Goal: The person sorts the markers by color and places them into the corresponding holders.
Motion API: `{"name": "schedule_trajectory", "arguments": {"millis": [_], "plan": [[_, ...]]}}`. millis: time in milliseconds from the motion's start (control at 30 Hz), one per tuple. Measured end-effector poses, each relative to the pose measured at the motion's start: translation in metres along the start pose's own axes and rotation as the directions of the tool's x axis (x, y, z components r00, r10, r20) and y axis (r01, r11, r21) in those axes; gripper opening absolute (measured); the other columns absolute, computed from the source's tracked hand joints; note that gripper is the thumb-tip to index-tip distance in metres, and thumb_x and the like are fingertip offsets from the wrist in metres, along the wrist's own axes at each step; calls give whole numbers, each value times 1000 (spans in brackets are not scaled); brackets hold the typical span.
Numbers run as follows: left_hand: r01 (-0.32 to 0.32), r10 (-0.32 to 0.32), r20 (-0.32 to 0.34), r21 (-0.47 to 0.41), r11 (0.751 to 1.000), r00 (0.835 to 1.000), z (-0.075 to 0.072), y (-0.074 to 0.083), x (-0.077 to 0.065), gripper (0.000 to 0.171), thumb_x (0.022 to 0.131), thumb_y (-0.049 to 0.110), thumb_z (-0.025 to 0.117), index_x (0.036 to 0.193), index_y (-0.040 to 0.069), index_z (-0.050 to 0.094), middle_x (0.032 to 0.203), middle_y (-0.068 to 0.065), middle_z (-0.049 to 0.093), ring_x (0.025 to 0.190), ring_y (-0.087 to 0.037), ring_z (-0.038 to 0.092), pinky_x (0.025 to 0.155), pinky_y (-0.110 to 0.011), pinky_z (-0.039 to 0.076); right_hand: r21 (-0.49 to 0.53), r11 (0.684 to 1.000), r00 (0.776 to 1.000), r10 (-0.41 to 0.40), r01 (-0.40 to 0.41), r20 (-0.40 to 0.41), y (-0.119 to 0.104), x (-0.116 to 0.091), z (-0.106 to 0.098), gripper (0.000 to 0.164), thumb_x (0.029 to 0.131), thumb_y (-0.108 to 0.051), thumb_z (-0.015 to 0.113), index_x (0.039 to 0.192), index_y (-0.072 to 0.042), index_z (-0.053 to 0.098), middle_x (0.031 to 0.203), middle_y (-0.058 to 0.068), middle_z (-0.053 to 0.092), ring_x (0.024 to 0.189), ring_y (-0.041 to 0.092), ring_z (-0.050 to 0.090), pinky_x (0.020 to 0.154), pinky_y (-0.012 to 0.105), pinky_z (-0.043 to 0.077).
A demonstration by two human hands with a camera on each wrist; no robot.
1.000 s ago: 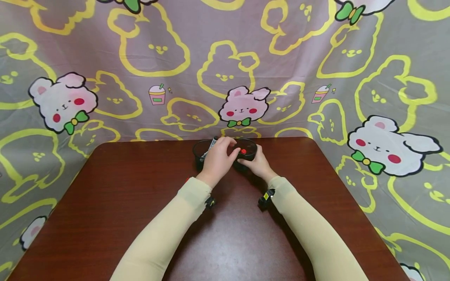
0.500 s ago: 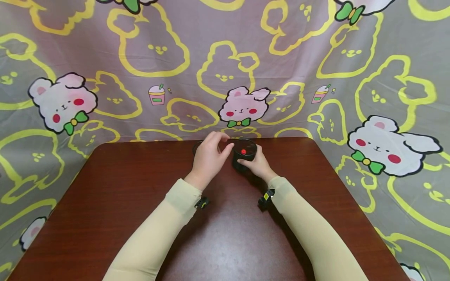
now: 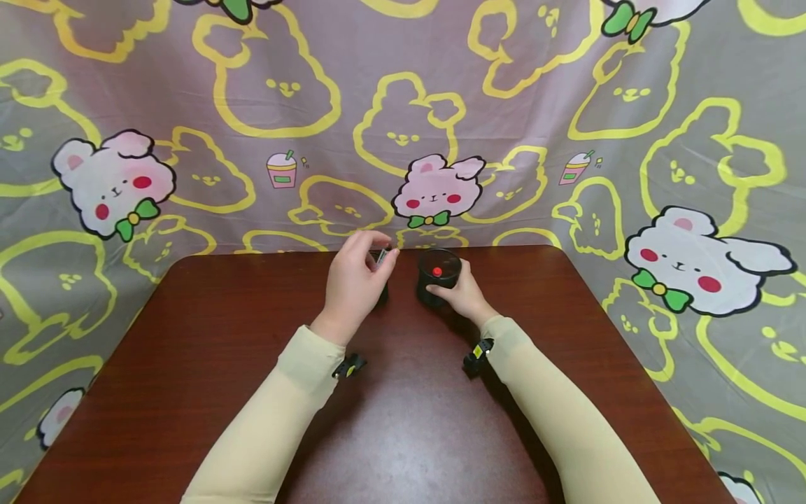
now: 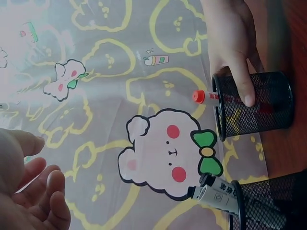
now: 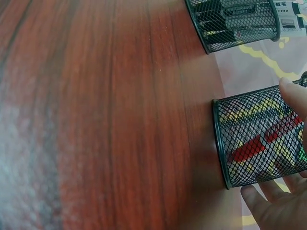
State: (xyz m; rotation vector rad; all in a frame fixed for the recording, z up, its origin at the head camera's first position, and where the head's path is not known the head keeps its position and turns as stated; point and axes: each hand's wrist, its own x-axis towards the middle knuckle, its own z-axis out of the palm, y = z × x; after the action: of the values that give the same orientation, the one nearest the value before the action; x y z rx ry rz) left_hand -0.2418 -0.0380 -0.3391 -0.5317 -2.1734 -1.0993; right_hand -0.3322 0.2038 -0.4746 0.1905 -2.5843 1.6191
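Observation:
My right hand [image 3: 464,294] holds a black mesh pen holder [image 3: 430,290], its thumb on the near side and fingers on the far side. A red-capped marker [image 4: 204,97] stands in it, its end above the rim; its red lower part [image 5: 249,149] shows through the mesh. My left hand [image 3: 357,280] is raised in front of a second mesh pen holder [image 4: 273,196], hiding most of it from the head view. White-and-black markers [image 4: 218,195] lean in that one. In the left wrist view the left fingers [image 4: 55,182] are loosely bent and touch nothing.
Both pen holders stand near the far edge of a brown wooden table [image 3: 239,336]. Behind it hangs a cloth [image 3: 352,119] printed with cartoon rabbits. Small black cameras [image 3: 478,357] sit on the wrists.
My left hand has drawn away from the red-capped marker, moving left to the front of the other pen holder. The right hand and its pen holder have stayed in place.

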Motion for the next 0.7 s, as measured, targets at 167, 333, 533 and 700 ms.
{"name": "schedule_trajectory", "arguments": {"millis": [167,333,533,700], "plan": [[-5,5,-40,-8,1000,999,-10,-1,-4,19,94,14,77,109,5,70,105,-9,68,65,-17,55,63,-28,50,0,1000,1000,8,-8,4,0,0,0,87,85,-19,87,148,-3,30,147,21,46,139,36,48,121,51,35],[2,-2,-44,-4,1000,999,-18,-2,-10,18,93,14,78,108,6,70,103,-8,68,65,-16,54,62,-27,49,-4,1000,1000,12,-12,4,-1,0,1,86,85,-19,87,148,-3,30,146,21,47,138,36,49,121,51,35],[3,-3,-43,-6,1000,999,-24,-8,-15,18,93,13,78,106,4,70,101,-9,67,64,-17,54,62,-26,48,-1,1000,1000,12,-12,4,-1,0,0,86,85,-18,86,147,-2,30,147,22,46,139,36,48,121,50,35],[25,-25,-42,-5,1000,999,-29,-14,-19,17,92,13,79,104,5,70,99,-9,67,65,-16,55,62,-24,46,-6,1000,1000,14,-14,3,-1,0,-1,85,85,-19,86,147,-3,30,147,22,46,140,36,48,121,50,35]]}}
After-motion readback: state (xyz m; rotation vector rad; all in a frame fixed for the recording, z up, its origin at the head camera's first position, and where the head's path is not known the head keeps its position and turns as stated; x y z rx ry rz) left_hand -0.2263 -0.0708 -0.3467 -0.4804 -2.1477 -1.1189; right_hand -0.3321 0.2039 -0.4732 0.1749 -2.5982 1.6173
